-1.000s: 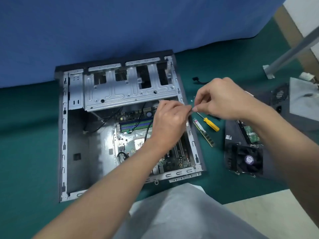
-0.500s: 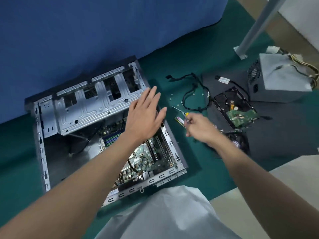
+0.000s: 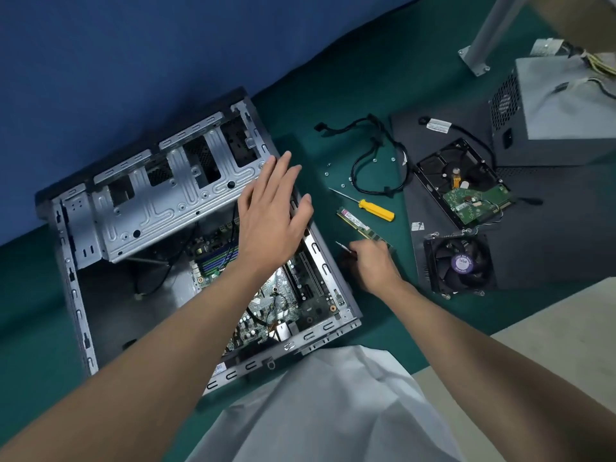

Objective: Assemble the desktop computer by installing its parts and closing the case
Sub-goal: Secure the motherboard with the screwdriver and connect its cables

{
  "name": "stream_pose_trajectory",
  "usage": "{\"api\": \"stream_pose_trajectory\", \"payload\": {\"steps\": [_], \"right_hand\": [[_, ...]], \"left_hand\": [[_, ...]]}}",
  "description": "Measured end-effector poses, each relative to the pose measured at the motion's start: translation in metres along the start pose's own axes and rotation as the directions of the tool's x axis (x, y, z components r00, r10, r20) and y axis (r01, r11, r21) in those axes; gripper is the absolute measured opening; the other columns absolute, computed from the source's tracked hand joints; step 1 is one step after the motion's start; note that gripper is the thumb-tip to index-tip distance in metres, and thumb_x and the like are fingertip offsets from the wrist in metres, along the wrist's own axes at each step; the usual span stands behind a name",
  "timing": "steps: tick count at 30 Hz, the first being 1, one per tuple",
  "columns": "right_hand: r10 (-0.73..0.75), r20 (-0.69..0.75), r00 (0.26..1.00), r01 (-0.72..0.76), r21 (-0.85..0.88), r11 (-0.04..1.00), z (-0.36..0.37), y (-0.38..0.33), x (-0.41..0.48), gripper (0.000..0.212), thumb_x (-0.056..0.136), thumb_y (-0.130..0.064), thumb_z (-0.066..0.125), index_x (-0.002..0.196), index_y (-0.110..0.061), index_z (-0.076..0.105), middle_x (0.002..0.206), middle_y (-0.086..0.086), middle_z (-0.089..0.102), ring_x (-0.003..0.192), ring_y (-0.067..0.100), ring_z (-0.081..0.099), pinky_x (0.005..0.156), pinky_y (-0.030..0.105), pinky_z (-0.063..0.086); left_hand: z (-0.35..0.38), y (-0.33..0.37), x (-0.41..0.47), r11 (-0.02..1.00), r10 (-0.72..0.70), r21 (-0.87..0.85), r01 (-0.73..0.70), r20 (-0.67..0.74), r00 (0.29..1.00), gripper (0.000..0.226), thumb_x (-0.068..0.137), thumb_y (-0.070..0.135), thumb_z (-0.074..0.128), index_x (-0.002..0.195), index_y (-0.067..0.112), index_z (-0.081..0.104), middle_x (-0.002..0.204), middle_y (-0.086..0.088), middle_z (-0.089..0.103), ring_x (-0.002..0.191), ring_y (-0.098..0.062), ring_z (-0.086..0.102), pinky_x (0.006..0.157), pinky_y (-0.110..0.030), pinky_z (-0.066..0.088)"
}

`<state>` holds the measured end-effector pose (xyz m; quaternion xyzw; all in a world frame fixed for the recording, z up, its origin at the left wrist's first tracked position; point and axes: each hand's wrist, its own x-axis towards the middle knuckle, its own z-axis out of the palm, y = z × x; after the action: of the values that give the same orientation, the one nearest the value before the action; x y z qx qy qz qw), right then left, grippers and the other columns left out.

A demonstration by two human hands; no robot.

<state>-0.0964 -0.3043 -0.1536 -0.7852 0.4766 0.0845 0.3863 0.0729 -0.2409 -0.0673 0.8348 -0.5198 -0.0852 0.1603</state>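
- Our left hand is flat, fingers straight and slightly spread, over the right wall of the open grey metal computer case; we cannot tell whether it touches.
- The case lies on its side on the green mat, its green motherboard exposed.
- Our right hand is curled round a thin metal-tipped tool, between the case and a black cooling fan.
- A green memory stick and a yellow-handled screwdriver lie just beyond that hand.

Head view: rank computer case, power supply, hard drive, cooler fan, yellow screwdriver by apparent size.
1. computer case
2. power supply, partly out of frame
3. hard drive and cooler fan: too alike to rank
4. yellow screwdriver
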Motion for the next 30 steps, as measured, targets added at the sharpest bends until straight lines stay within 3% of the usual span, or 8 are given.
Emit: {"api": "stream_pose_trajectory", "payload": {"steps": [4,9,12,18,22,25,28,30], "right_hand": [[0.07,-0.118,0.991,-0.041,0.235,0.971,-0.01,-0.008,0.008,0.016,0.087,-0.002,0.061,0.077,-0.013,0.066,0.074,0.002,0.058,0.064,0.02,0.054,0.059,0.021,0.046],[0.136,-0.094,0.986,0.001,0.826,0.564,-0.072,-0.052,0.006,0.01,0.08,-0.008,0.075,0.079,-0.01,0.065,0.064,-0.002,0.055,0.049,0.006,0.045,0.042,0.015,0.033],[-0.013,-0.047,0.999,0.047,0.882,0.47,-0.103,-0.09,-0.004,0.011,0.082,-0.005,0.072,0.079,-0.008,0.062,0.068,0.003,0.055,0.048,0.008,0.045,0.038,0.015,0.029],[-0.291,0.192,0.937,-0.141,0.972,0.189,-0.096,-0.154,-0.023,0.007,0.081,-0.008,0.066,0.085,-0.006,0.061,0.07,0.004,0.058,0.049,0.008,0.042,0.037,0.016,0.027],[-0.336,0.315,0.888,-0.273,0.948,0.166,-0.069,-0.187,-0.028,0.004,0.082,-0.01,0.065,0.084,-0.007,0.064,0.068,0.002,0.057,0.048,0.006,0.037,0.036,0.015,0.026],[-0.342,0.412,0.845,-0.39,0.911,0.134,-0.045,-0.207,-0.031,0.009,0.081,-0.012,0.066,0.073,-0.009,0.069,0.065,0.0,0.056,0.046,0.005,0.036,0.035,0.015,0.027],[-0.325,0.498,0.804,-0.478,0.866,0.146,-0.018,-0.222,-0.034,0.006,0.077,-0.015,0.068,0.08,-0.01,0.066,0.064,0.0,0.057,0.045,0.004,0.034,0.035,0.015,0.027],[-0.3,0.536,0.789,-0.498,0.844,0.199,0.001,-0.229,-0.035,0.016,0.075,-0.015,0.07,0.087,-0.009,0.062,0.065,0.0,0.056,0.045,0.004,0.034,0.035,0.015,0.026]], "left_hand": [[-0.006,-0.002,-0.001,0.998,0.01,-0.063,-0.009,0.012,1.0,0.049,0.099,0.044,0.033,0.144,0.025,0.038,0.158,0.012,0.02,0.145,-0.001,0.003,0.107,-0.019,-0.001],[-0.029,-0.004,0.0,0.925,-0.078,-0.374,0.07,-0.008,0.997,0.036,0.1,0.03,0.045,0.132,0.017,0.055,0.143,0.005,0.049,0.134,-0.009,0.039,0.113,-0.031,0.027],[-0.046,-0.004,-0.003,0.826,-0.209,-0.542,0.154,-0.04,0.977,0.028,0.097,0.022,0.053,0.121,0.015,0.065,0.117,0.004,0.066,0.11,-0.01,0.06,0.097,-0.038,0.049],[-0.081,-0.016,-0.02,0.534,-0.321,-0.836,0.128,-0.06,0.945,0.016,0.089,0.016,0.067,0.104,0.018,0.072,0.096,0.004,0.074,0.092,-0.012,0.069,0.086,-0.035,0.055],[-0.097,-0.032,-0.037,0.429,-0.362,-0.901,0.068,-0.103,0.926,0.016,0.087,0.011,0.068,0.095,0.024,0.073,0.09,0.008,0.075,0.089,-0.012,0.07,0.081,-0.028,0.055],[-0.101,-0.052,-0.055,0.389,-0.428,-0.918,0.08,-0.103,0.898,0.017,0.086,0.007,0.068,0.1,0.015,0.073,0.092,-0.002,0.075,0.089,-0.02,0.071,0.083,-0.037,0.056],[-0.101,-0.071,-0.076,0.389,-0.486,-0.914,0.117,-0.096,0.868,0.021,0.085,0.004,0.069,0.103,0.014,0.071,0.094,-0.013,0.072,0.09,-0.03,0.069,0.085,-0.048,0.054],[-0.098,-0.085,-0.09,0.446,-0.537,-0.881,0.156,-0.125,0.834,0.019,0.084,0.005,0.07,0.101,0.013,0.073,0.089,-0.008,0.072,0.085,-0.022,0.069,0.081,-0.041,0.055]]}}
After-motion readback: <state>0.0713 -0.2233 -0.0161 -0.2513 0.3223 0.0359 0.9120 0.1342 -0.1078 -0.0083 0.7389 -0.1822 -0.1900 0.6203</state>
